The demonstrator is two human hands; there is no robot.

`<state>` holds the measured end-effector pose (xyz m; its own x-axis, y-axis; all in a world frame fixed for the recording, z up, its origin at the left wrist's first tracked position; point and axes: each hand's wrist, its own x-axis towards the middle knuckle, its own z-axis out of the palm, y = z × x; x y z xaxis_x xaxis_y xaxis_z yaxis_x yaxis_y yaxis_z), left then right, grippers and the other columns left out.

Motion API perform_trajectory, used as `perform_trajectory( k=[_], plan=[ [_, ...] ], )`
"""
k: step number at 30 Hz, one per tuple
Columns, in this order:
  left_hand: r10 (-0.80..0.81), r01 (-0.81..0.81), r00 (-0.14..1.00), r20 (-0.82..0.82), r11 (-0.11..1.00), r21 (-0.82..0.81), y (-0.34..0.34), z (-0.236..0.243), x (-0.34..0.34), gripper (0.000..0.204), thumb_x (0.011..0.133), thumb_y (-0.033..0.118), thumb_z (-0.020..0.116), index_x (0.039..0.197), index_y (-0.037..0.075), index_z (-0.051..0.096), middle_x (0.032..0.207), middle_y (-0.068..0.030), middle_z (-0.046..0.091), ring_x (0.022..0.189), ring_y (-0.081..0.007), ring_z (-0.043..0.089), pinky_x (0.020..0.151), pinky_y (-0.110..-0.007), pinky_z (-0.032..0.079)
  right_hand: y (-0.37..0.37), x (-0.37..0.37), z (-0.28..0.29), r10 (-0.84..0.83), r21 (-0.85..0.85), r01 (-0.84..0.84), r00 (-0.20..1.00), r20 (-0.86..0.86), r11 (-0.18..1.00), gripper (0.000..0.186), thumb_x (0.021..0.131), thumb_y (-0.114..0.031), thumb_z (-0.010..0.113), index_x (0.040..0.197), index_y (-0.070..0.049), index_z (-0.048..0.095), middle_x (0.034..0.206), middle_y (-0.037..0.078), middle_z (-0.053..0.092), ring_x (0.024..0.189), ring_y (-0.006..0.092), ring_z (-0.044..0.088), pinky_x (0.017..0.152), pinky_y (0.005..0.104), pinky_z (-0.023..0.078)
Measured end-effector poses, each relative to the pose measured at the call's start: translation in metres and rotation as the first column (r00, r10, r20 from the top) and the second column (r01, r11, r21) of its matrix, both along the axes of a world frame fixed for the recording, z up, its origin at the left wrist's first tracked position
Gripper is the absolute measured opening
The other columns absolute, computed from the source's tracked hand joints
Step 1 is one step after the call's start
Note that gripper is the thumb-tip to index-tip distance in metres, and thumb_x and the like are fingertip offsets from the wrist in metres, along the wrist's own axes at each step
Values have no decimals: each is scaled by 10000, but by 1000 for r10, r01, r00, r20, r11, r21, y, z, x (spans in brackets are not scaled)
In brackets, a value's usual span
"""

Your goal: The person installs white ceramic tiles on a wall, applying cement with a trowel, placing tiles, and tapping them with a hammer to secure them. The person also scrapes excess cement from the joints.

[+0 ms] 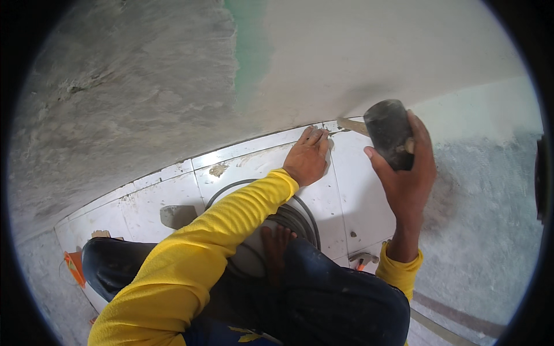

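Black-headed mallet (pixel 385 130) is gripped by the right hand (pixel 408 181); left of it, white tile strip (pixel 248 149) is touched by the left hand (pixel 307 160), fingers spread.

A coil of dark cable (pixel 300 222) lies in the middle, a flat grey piece (pixel 178 217) to its left, a small dark lump (pixel 353 234) to its right. An orange thing (pixel 75 269) sits at the left, a hammer (pixel 365 258) at the near right. The far wall (pixel 127 69) bears a green patch (pixel 249 52).
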<state>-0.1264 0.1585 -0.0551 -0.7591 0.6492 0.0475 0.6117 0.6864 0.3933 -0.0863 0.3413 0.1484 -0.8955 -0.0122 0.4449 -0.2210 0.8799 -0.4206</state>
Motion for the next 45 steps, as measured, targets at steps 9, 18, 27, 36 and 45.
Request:
perform_trajectory(
  k=[9,18,27,36,45],
  plan=[
    [-36,36,999,17,999,7,1,2,-3,539,1071,205,474,1507,-107,526,1628,-290,526,1585,-381,415,1381,-492,172,-2,-11,1,-28,12,28,1000,4,1000,876,781,-206,994,1525,-50,559,1456,235,655,1317,409,680,1060,481,590],
    [-31,25,998,-62,995,-99,2,1,-2,565,1055,175,459,1537,-117,501,1626,-268,539,1589,-385,412,1382,-502,157,-2,-12,0,-16,8,15,999,45,1000,851,797,-203,986,1520,-51,564,1462,223,659,1310,412,686,1047,474,597],
    [18,-22,999,32,990,138,-1,-9,-9,654,910,87,668,1521,-47,479,1539,-196,620,1509,-353,508,1323,-569,269,57,15,26,-307,-39,305,948,-83,952,839,815,-207,982,1524,-21,575,1374,218,707,1217,345,735,1009,447,618],
    [51,-47,998,-48,996,81,22,-18,-23,544,1028,132,561,1532,-61,487,1539,-253,614,1478,-373,546,1275,-539,354,98,4,8,-281,-56,276,937,-206,960,788,842,-192,966,1505,-2,585,1375,199,710,1192,327,744,996,413,625],
    [-35,25,994,-99,995,-98,18,-13,-25,585,1052,145,498,1580,-99,433,1625,-233,560,1554,-335,481,1278,-540,350,99,-20,7,-233,60,245,959,-162,968,766,866,-263,950,1486,28,606,1312,214,749,1137,309,783,953,384,649]
  ],
)
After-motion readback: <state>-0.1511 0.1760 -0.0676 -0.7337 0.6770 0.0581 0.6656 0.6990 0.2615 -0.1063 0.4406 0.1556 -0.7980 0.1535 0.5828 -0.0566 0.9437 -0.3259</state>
